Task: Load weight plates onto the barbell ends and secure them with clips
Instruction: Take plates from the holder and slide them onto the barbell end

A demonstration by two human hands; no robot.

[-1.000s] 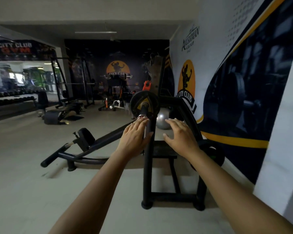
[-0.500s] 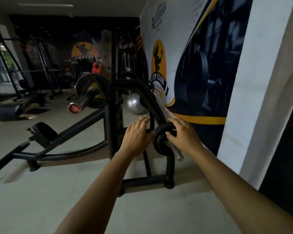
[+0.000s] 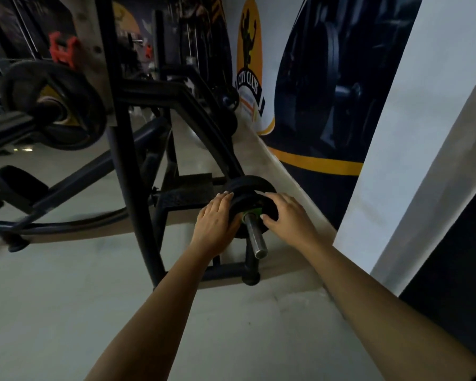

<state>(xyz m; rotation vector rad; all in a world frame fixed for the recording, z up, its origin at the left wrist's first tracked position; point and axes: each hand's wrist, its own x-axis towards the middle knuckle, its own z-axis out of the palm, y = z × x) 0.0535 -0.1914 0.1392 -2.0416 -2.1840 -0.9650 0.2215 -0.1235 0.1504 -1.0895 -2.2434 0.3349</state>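
Observation:
A small black weight plate [image 3: 248,200] with a green hub sits on a short steel storage peg [image 3: 254,237] low on the black rack. My left hand [image 3: 213,222] clasps the plate's left rim, and my right hand [image 3: 287,215] clasps its right rim. Behind it on the same peg sits another black plate [image 3: 246,182]. At the upper left, a barbell end [image 3: 48,111] carries a large black plate [image 3: 74,114] with a yellow centre. An orange-red clip-like piece [image 3: 62,50] shows above it.
The black rack upright [image 3: 124,160] and its floor frame [image 3: 223,270] stand just left of my hands. A bench frame [image 3: 66,185] stretches to the left. A printed wall [image 3: 327,92] and a white pillar [image 3: 423,133] close off the right side.
My view has swung down and right from the barbell end to the low storage peg. Both hands have come down and closed around the small plate on it.

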